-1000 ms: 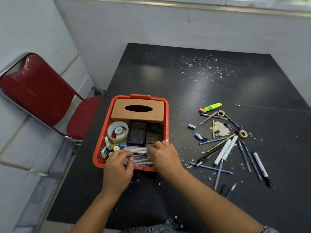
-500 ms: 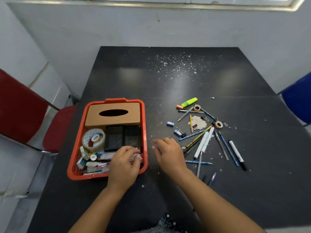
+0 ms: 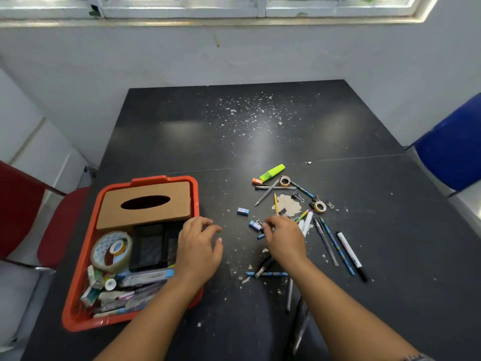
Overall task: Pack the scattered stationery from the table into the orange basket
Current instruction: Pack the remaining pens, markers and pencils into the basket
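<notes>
Reaching past the spot it held half a second ago, the right hand (image 3: pixel 285 241) has gone from the bare table beside the basket into the near edge of the stationery pile, its fingertips (image 3: pixel 266 226) curled down among the blue binder clip (image 3: pixel 255 225) and a blue pencil end — whether they already pinch anything cannot be told. The left hand (image 3: pixel 199 246) has come out of the orange basket (image 3: pixel 78 295) and now hangs over its right rim, fingers loosely bent, holding nothing.

The basket sits at the near left of the black table (image 3: pixel 260 131), touching no loose item. It is a shallow orange plastic tray with a raised rim, packed with a brown tissue box (image 3: pixel 145 204) at the far end, a roll of clear tape (image 3: pixel 112 251) at the left, two black mesh holders (image 3: pixel 153 246) in the middle, and small boxes and pens along the near side.

To its right the scatter lies well apart from it — a green highlighter (image 3: pixel 272 172), an orange eraser (image 3: pixel 257 181), two small tape rings (image 3: pixel 284 181), pencils, pens and a white marker (image 3: pixel 350 252).
</notes>
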Demonstrator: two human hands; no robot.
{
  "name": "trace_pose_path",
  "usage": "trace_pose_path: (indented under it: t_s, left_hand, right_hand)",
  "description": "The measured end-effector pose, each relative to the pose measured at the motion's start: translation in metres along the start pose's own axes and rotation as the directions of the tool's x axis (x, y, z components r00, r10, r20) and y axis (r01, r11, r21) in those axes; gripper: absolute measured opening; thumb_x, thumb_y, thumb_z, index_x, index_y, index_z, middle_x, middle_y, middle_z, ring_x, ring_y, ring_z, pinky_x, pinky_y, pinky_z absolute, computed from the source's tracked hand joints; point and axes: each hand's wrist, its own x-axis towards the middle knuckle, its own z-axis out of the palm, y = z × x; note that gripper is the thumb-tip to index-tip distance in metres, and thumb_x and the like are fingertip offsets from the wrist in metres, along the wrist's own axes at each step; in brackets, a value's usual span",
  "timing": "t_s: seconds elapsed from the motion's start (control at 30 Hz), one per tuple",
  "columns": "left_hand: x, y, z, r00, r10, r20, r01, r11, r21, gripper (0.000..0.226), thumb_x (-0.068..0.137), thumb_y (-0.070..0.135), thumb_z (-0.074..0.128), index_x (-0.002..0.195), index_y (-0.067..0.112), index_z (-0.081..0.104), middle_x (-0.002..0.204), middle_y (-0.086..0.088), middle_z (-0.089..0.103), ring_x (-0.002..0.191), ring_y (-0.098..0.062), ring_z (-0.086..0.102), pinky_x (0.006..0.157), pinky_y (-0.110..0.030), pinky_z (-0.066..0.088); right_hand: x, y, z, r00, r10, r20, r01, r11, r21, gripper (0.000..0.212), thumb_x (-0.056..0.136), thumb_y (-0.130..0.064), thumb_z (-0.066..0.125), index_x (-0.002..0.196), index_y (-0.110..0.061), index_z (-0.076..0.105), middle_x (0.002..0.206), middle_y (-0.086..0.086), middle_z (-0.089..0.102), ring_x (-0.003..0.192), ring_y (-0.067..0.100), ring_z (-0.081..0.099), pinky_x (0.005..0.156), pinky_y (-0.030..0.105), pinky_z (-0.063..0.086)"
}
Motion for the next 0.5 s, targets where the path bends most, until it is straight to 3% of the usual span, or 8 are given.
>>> trace_pose_path:
  t_s: [0.2,0.5]
  left_hand:
    - [0.034,-0.005,0.017,0.997,0.037,0.061,-0.042,0.996,0.081,0.023,0.074,0.014,0.076,0.097,0.015,0.073,0.108,-0.003,0.059,0.115,-0.026,0.050,0.099,-0.044,0.044]
    - [0.041,-0.008,0.032,0.988,-0.020,0.154,-0.007,0.985,0.173,0.024,0.077,0.019,0.074,0.101,0.017,0.073,0.113,-0.005,0.061,0.125,-0.028,0.047,0.111,-0.051,0.035]
  right_hand:
    - [0.064,0.008,0.000,1.000,0.025,-0.012,-0.026,0.995,-0.099,0.021,0.094,-0.029,0.054,0.097,-0.017,0.071,0.093,0.007,0.066,0.091,0.027,0.059,0.067,0.032,0.041]
    - [0.172,0.013,0.012,1.000,0.012,-0.027,-0.018,0.970,-0.242,0.023,0.092,-0.023,0.051,0.098,-0.017,0.072,0.096,0.013,0.067,0.091,0.035,0.057,0.064,0.034,0.036]
